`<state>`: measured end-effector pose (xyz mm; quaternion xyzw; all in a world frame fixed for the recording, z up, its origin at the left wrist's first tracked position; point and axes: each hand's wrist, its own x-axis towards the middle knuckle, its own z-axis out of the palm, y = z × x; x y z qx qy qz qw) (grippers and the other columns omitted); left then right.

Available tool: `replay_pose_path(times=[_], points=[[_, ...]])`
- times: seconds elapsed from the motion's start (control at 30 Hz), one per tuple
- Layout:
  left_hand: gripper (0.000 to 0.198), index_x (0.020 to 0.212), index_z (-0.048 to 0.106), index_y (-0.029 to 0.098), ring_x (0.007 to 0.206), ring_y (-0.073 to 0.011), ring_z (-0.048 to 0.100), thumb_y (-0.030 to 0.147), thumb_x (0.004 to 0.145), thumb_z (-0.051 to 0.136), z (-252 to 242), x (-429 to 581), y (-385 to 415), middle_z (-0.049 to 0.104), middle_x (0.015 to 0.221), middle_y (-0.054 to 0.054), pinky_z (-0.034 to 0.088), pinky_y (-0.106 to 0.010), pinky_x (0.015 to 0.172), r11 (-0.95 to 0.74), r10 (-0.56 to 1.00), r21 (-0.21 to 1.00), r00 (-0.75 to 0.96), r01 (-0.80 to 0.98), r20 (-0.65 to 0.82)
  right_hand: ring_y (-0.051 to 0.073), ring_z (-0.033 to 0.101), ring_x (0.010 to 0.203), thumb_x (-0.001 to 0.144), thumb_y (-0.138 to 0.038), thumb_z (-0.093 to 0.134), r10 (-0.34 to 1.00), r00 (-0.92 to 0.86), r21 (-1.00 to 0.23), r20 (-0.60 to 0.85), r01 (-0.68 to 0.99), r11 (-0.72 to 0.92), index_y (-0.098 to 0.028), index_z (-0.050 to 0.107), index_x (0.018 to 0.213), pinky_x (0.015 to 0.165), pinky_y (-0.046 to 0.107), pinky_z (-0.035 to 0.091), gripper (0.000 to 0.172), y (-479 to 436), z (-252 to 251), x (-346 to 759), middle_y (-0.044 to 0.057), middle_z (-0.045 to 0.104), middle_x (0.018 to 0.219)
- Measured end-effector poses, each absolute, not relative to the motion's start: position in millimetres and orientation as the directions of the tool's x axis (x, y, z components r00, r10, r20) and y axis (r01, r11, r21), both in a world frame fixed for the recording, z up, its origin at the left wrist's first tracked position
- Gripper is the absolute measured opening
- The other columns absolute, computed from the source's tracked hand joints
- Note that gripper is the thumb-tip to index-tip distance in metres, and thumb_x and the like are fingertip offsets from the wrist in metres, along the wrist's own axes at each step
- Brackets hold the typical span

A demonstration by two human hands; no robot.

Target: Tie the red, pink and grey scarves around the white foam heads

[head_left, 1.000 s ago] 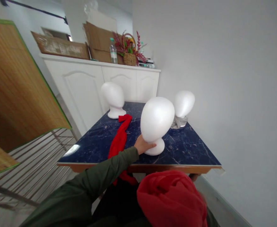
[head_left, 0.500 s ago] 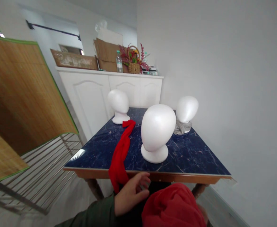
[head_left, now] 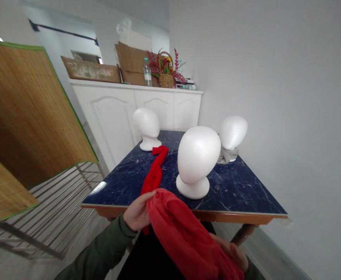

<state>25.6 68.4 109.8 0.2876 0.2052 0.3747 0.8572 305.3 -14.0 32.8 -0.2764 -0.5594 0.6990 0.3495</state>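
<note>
My left hand (head_left: 137, 213) is closed on the upper end of a red cloth (head_left: 185, 237) that hangs in front of me, below the table's near edge. My right hand (head_left: 235, 253) shows under the cloth's lower end, fingers curled into the fabric. On the dark blue marble-patterned table (head_left: 240, 194) stands a white foam head (head_left: 197, 159), nearest to my hands. A second red cloth (head_left: 154, 173) lies along the table to its left and hangs over the near edge.
Two more white foam heads stand at the back: one left (head_left: 147, 126), one right (head_left: 231, 134) with a grey cloth (head_left: 224, 155) at its base. A white cabinet (head_left: 120, 109) carries boxes, a bottle and a flower basket (head_left: 166, 76). A bamboo mat on a metal rack (head_left: 27, 128) is left.
My left hand left the front foam head's base, dropped below the table edge, then took hold of the red cloth. The cloth is now raised and stretched between both hands.
</note>
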Motion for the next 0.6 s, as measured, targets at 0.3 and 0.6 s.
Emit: replay_pose_path(times=[0.3, 0.6], points=[[0.025, 0.092, 0.064, 0.015, 0.1, -0.0219, 0.057, 0.024, 0.075, 0.048, 124.8, 21.4, 85.0, 0.068, 0.09, -0.006, 0.036, -0.037, 0.098, 0.367, 0.892, 0.663, 0.449, -0.652, -0.052, 0.03, 0.044, 0.112, 0.05, -0.057, 0.071, 0.607, -0.793, -0.916, -0.055, -0.201, -0.346, -0.018, 0.044, 0.125, 0.097, 0.04, 0.029, 0.088, -12.9, 23.0, 282.5, 0.011, 0.051, 0.119], [0.043, 0.104, 0.058, 0.016, 0.079, -0.0224, 0.064, 0.009, 0.061, 0.06, 142.1, 4.4, 77.9, 0.068, 0.082, -0.005, 0.05, -0.033, 0.075, 0.32, 0.856, 0.873, 0.507, -0.367, -0.1, 0.025, 0.056, 0.091, 0.062, -0.03, 0.066, 0.796, -0.581, -0.984, -0.17, 0.14, -0.109, -0.014, 0.057, 0.11, 0.078, 0.034, 0.044, 0.051, 9.4, 34.2, 318.1, 0.006, 0.062, 0.099]])
